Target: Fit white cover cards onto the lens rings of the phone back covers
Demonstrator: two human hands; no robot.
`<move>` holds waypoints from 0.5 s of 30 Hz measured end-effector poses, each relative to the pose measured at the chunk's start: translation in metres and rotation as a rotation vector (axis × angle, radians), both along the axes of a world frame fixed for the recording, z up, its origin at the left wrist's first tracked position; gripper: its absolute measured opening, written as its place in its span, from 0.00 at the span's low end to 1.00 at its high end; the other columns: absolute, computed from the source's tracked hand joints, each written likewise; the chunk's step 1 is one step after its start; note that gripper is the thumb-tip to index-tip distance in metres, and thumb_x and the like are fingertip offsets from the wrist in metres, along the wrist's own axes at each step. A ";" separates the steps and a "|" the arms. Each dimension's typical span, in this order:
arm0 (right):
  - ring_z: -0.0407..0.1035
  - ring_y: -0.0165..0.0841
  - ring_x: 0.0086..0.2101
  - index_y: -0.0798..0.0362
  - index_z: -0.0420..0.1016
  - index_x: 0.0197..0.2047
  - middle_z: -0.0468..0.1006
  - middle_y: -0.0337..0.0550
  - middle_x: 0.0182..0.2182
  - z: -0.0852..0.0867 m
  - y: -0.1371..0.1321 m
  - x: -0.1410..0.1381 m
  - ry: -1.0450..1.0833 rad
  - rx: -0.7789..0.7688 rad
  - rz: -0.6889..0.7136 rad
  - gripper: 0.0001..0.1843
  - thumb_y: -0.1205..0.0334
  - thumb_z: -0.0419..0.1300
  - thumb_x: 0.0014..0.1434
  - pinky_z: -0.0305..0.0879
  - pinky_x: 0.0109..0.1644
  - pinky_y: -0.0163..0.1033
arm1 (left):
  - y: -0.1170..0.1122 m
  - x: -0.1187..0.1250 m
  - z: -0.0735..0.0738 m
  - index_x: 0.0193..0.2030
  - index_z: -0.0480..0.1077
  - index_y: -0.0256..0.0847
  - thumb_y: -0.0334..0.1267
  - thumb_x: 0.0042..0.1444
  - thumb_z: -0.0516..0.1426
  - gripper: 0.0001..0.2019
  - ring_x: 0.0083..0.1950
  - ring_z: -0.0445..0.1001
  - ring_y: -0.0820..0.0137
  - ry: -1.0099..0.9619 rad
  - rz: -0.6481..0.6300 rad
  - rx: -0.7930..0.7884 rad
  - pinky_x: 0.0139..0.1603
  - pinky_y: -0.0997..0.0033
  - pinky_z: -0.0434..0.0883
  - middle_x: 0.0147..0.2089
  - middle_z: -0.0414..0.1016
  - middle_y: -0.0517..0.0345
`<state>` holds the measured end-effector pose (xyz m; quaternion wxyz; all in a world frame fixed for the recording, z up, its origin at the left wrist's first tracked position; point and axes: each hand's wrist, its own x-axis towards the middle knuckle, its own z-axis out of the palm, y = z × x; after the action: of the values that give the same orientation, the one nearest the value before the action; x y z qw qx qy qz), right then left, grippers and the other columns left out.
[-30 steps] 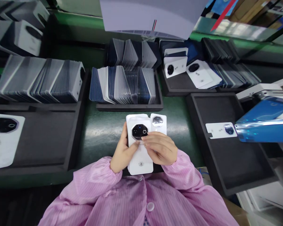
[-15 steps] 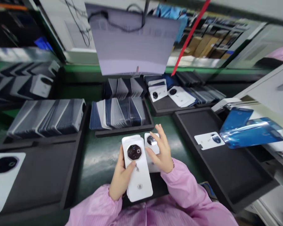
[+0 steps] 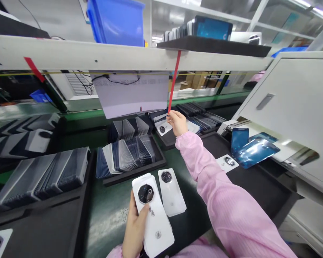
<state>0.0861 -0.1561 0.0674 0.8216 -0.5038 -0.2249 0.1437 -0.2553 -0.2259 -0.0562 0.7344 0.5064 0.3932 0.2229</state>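
In the head view, the left hand [image 3: 136, 224] grips a stack of white panels [image 3: 159, 224] above the surface [image 3: 104, 213], its thumb pressed on the top one just below the dark camera disc [image 3: 145, 194]. The right hand [image 3: 177, 123], half a second ago beside the second white stack [image 3: 175, 199] with its fingers spread, is now raised and reaching forward, its fingertips pinching the lower end of a hanging red strip [image 3: 174, 80]. That second white stack, partly covered earlier, now lies in full sight on the surface, just right of the held one. The view has also tipped up: a blue bin [image 3: 118, 21] and a pale beam [image 3: 118, 59] now show
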 end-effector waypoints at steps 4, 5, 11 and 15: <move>0.70 0.24 0.26 0.52 0.71 0.31 0.75 0.32 0.24 -0.003 0.010 0.001 0.068 -0.031 0.024 0.09 0.57 0.65 0.51 0.67 0.31 0.32 | -0.001 0.000 0.006 0.70 0.45 0.50 0.48 0.56 0.57 0.38 0.60 0.69 0.59 -0.062 0.003 -0.044 0.57 0.61 0.68 0.65 0.63 0.50; 0.70 0.25 0.26 0.52 0.71 0.31 0.75 0.32 0.23 -0.002 0.012 0.007 0.100 -0.041 0.033 0.09 0.57 0.64 0.52 0.68 0.32 0.33 | -0.001 0.000 0.007 0.70 0.45 0.49 0.47 0.56 0.58 0.38 0.61 0.68 0.59 -0.070 0.019 -0.046 0.58 0.61 0.68 0.65 0.63 0.50; 0.74 0.22 0.32 0.57 0.62 0.18 0.73 0.30 0.20 -0.005 0.048 0.069 0.069 -0.126 0.215 0.24 0.61 0.42 0.65 0.69 0.42 0.35 | 0.002 0.002 0.005 0.71 0.43 0.45 0.44 0.55 0.59 0.41 0.64 0.64 0.59 -0.142 0.031 -0.061 0.60 0.62 0.66 0.67 0.60 0.48; 0.75 0.27 0.34 0.56 0.60 0.17 0.73 0.33 0.22 -0.023 0.066 0.075 0.130 -0.224 0.117 0.23 0.64 0.45 0.63 0.71 0.44 0.41 | 0.003 0.002 0.004 0.71 0.39 0.43 0.44 0.54 0.60 0.44 0.62 0.66 0.59 -0.179 0.042 -0.113 0.59 0.61 0.67 0.68 0.60 0.46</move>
<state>0.1612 -0.0902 0.0448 0.7634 -0.5679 -0.1827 0.2477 -0.2531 -0.2230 -0.0520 0.7891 0.4339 0.3484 0.2601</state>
